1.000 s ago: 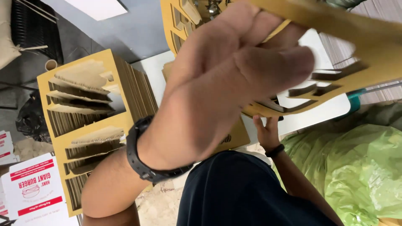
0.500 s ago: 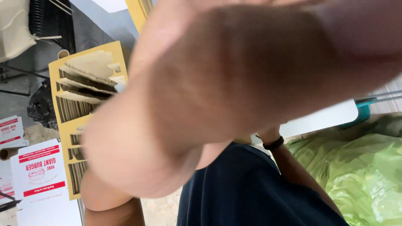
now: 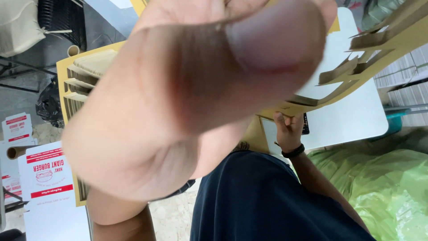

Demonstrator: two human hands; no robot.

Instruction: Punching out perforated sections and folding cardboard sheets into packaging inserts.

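One hand (image 3: 196,98), very close to the camera and blurred, fills the upper middle and left of the frame, thumb foremost; it comes up from the forearm at the lower left, so it reads as the left hand, though whether its fingers are apart or closed on anything cannot be told. Behind it, at the upper right, a flat yellow-brown cardboard piece (image 3: 379,49) with cut flaps slants across a white table (image 3: 356,120). The other hand (image 3: 289,129), with a dark band at the wrist, sits right of centre, fingers curled at the lower edge of that cardboard. A stack of folded cardboard (image 3: 78,85) stands at the left, printed white boxes (image 3: 47,176) lie at the lower left, and green plastic sheeting (image 3: 388,187) fills the lower right.
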